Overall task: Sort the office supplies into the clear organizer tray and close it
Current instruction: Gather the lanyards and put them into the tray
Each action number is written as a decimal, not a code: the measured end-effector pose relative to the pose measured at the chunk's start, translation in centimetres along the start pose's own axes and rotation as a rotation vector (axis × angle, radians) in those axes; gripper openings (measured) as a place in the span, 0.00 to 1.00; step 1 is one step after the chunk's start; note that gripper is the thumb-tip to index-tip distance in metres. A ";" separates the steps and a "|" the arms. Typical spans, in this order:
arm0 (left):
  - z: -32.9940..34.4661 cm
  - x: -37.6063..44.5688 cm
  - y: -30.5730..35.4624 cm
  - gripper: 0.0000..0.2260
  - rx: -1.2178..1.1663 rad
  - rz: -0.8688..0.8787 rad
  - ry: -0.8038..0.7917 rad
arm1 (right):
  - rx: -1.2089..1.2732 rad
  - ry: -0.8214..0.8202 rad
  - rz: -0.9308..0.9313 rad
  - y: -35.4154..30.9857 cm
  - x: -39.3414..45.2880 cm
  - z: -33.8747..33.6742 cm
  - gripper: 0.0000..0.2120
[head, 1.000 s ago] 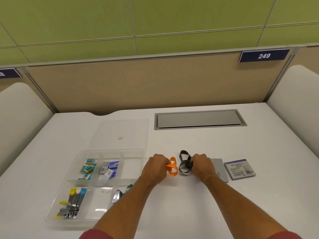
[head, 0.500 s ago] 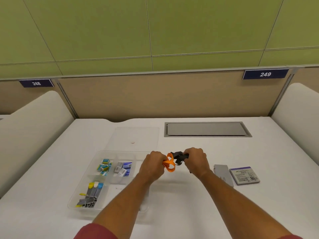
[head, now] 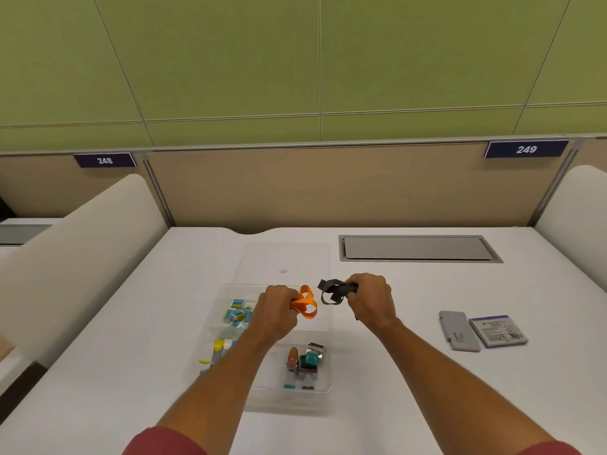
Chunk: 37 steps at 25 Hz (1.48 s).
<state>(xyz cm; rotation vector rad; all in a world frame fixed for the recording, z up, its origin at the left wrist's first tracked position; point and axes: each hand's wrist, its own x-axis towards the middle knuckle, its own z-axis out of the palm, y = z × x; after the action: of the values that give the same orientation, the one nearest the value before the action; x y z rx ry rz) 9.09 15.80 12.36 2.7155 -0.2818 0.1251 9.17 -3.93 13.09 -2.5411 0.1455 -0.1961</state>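
L hand [head: 277,310] fisted; R hand [head: 369,298] fisted | forearms extended

white desk [head: 427,372] | organizer tray [head: 323,390] | lid [head: 262,261] | grey case [head: 458,330] | booklet [head: 497,331]

Probably an office: white desk [head: 427,372] between numbered partition panels [head: 328,185], labels 248 [head: 105,160] and 249 [head: 526,149].
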 end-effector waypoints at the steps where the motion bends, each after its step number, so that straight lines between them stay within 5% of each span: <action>1: -0.2 -0.3 -1.0 0.09 -0.014 -0.021 0.005 | -0.001 0.000 -0.002 -0.6 -0.2 0.3 0.10; 10: 1.1 -4.4 -8.1 0.03 -0.166 -0.095 -0.114 | -0.030 0.010 -0.011 -5.8 -1.3 4.7 0.11; 21: 4.7 -5.5 -8.6 0.17 -0.229 -0.109 -0.324 | -0.033 -0.004 0.025 -8.4 -3.5 8.3 0.08; 30: 2.3 -5.8 -11.3 0.25 0.035 0.062 -0.090 | -0.031 -0.069 0.006 -9.9 -5.4 9.9 0.09; 37: 0.1 -6.4 -15.5 0.36 0.165 -0.030 -0.022 | -0.217 -0.248 -0.050 -10.8 -6.8 13.2 0.05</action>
<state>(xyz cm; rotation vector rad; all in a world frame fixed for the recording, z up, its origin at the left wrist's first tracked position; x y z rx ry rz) 6.17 30.82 5.42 2.8849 -0.2470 0.1149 5.38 13.15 7.58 -2.7606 0.0065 0.1230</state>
